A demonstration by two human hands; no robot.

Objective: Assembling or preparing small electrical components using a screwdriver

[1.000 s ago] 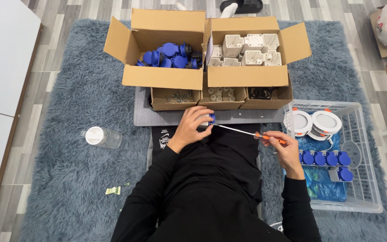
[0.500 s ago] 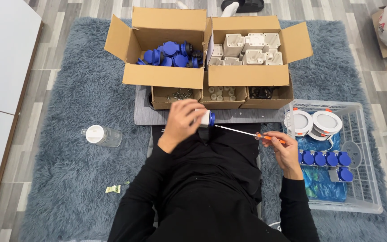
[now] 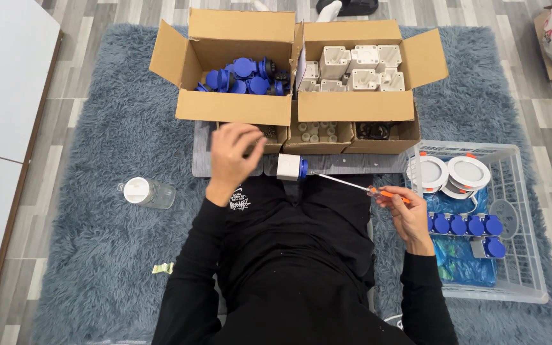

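My left hand hovers with loosely curled fingers over a small open carton of metal screws, holding nothing. A white housing with a blue cap lies on the edge of a grey board by my lap. My right hand grips an orange-handled screwdriver. Its thin shaft points left, and the tip touches the blue cap.
A cardboard box of blue caps and one of white housings stand behind the small cartons. A white wire crate on the right holds round white lamps and assembled blue-capped units. A lying bottle is on the grey rug at left.
My left hand let go of the white and blue housing and moved left and forward toward the small carton. The housing now lies by the screwdriver tip. The right hand barely moved.
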